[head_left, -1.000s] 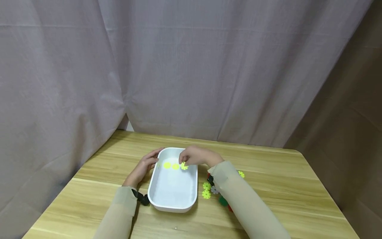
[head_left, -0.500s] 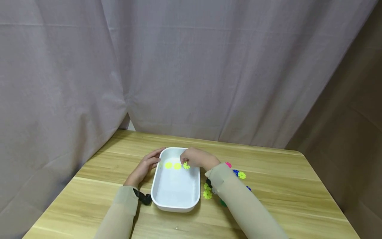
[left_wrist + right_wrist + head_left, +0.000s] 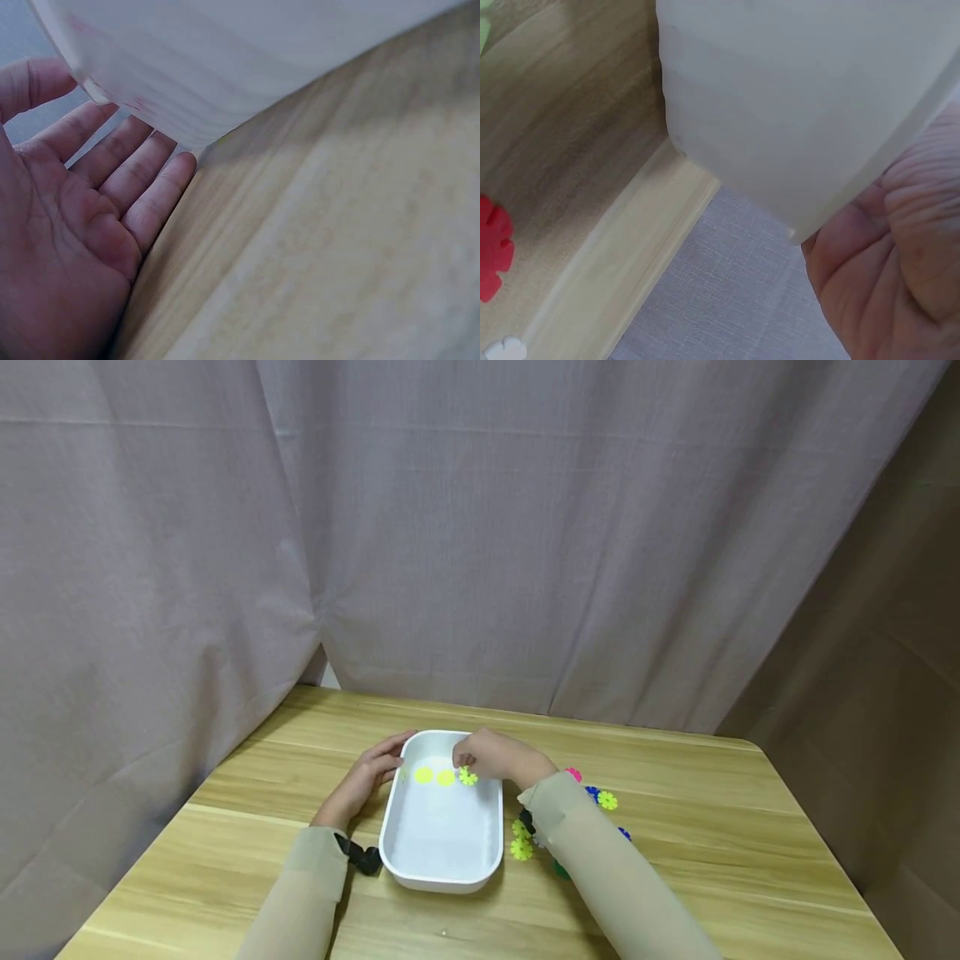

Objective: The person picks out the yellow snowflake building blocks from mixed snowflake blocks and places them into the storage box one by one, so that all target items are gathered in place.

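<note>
A white tray (image 3: 441,835) stands on the table before me. My left hand (image 3: 362,778) holds its left side, thumb over the rim and fingers against the outer wall, as the left wrist view shows. Over the tray's far right part is my right hand (image 3: 495,755), fingers curled, pinching a yellow flower-shaped plastic disc (image 3: 468,777); the right wrist view hides the fingertips behind the tray wall. Left of that disc, two yellow discs (image 3: 423,775) lie in a row in the tray. A small yellow-green mark shows at its left inner wall.
Right of the tray, loose flower-shaped discs lie on the wooden table (image 3: 720,827): yellow ones (image 3: 521,849), a pink one (image 3: 573,774), blue and green ones, partly under the right forearm. A red disc (image 3: 493,249) shows in the right wrist view. Grey curtain (image 3: 487,543) hangs behind.
The view and tray have shifted slightly. My right hand shows only small finger movements at the yellow disc, whose visible part has changed a little. The left hand keeps its place on the tray.
</note>
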Demonstrator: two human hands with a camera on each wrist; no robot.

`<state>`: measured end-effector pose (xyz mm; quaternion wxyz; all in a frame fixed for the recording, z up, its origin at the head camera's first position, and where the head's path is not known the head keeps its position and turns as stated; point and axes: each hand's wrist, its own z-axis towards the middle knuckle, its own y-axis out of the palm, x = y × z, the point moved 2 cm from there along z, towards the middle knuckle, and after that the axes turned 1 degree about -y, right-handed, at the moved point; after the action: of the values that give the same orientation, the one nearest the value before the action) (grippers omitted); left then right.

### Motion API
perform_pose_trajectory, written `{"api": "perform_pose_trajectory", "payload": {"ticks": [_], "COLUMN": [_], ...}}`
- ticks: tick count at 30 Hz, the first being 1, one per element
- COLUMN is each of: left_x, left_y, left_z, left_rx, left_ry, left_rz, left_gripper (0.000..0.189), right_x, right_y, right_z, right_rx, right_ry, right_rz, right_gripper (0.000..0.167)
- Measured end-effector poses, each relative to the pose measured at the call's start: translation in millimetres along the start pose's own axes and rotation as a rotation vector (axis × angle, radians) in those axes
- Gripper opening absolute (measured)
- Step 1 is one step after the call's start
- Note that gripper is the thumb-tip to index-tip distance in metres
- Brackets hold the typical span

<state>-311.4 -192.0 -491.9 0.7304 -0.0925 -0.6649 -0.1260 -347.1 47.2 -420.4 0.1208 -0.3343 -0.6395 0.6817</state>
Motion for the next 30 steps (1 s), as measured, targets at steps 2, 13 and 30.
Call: {"api": "perform_pose_trajectory", "payload": {"ticks": [2, 13, 30], "left_x": [0.4, 0.6, 0.3], "left_y": [0.3, 1.7, 2.2], "left_z": [0.2, 0.9, 1.0], "left_rx": [0.000, 0.006, 0.009], "left_ry": [-0.001, -0.010, -0.011], "left_rz": [0.002, -0.003, -0.012], "left_gripper": [0.058, 0.057, 0.056], "right_x": [0.3, 4.0, 4.9], "right_y": [-0.5, -0.6, -1.9], "right_z": [-0.2, -1.3, -6.0], "right_rx": [0.004, 0.017, 0.103], "right_ry": [-0.005, -0.031, -0.032], "right_rz": [0.010, 0.044, 0.125], "right_gripper": [0.018, 0.017, 0.022]}}
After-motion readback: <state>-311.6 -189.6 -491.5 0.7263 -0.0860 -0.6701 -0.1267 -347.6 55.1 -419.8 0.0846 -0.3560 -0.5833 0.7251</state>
